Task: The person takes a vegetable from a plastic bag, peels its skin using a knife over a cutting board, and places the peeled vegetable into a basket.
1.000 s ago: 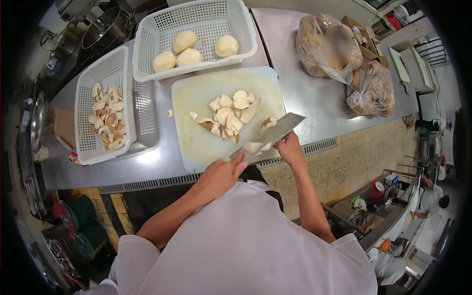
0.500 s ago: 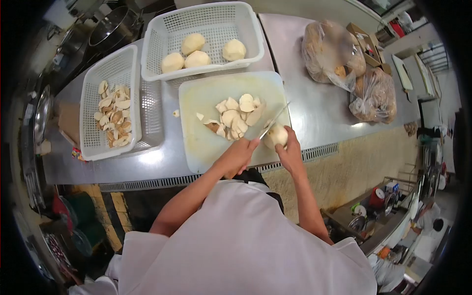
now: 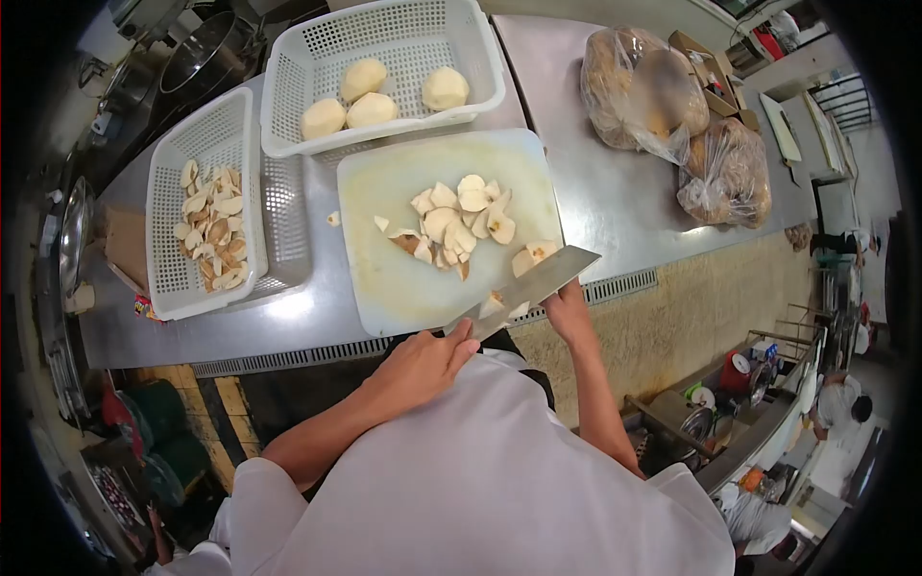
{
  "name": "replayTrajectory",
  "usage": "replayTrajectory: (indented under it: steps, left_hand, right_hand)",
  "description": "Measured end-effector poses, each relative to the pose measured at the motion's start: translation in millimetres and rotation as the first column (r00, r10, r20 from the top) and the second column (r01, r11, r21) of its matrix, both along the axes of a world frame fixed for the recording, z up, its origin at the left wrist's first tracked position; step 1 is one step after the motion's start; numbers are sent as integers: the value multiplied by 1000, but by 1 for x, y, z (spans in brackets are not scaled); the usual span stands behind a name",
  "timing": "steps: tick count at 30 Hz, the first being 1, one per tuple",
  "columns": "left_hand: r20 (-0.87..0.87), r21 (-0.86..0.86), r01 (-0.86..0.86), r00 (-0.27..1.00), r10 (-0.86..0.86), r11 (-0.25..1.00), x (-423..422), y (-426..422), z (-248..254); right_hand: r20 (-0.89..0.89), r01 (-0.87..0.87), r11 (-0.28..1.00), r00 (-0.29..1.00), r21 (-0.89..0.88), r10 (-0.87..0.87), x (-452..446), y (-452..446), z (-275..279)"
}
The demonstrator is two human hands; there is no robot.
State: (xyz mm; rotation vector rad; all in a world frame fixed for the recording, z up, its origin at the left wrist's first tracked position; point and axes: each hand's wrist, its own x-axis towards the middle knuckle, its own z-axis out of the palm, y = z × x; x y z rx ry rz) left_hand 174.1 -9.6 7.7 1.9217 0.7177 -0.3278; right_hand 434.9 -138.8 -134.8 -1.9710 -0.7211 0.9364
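Observation:
My left hand [image 3: 423,367] is closed on the handle of a cleaver [image 3: 549,280], its broad blade tilted up over the cutting board's near right corner. On the right, my right hand [image 3: 569,309] grips a pale, mostly peeled jicama [image 3: 534,255]; the blade hides most of its fingers and part of the jicama. A pale cut piece [image 3: 492,303] shows beside the blade's lower edge. Thick peel trimmings [image 3: 447,226], some with brown skin, lie heaped on the white cutting board [image 3: 384,278].
A white basket [image 3: 384,29] behind the board holds several peeled jicamas [image 3: 363,79]. Another basket [image 3: 254,192] at left holds peelings. Plastic bags [image 3: 639,91] of brown roots and a cardboard box [image 3: 715,77] stand on the steel table [image 3: 595,192] at right.
The cleaver has come nearer my body and turned, so its flat side now shows. My left hand moved down and left; my right hand shifted slightly nearer with the jicama.

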Motion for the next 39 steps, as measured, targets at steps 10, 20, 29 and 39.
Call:
replayTrajectory:
  steps: [10,20,29,39]
  left_hand:
    - [149,54,-75,987,66,996,69,6,-57]
    - [35,-386,-260,955,296,885,86,22,-97]
    - [31,-422,-244,959,283,873,42,11,-48]
    - [60,-426,-226,959,277,876,83,27,-100]
  right_hand:
    - [163,-29,1000,986,-8,30,-11,4,22]
    - [267,-155,988,953,24,143,1,-3,-2]
    - [-149,115,992,983,42,-108,-12,1,33]
    - [-175,82,996,982,40,-74,6,4,33]
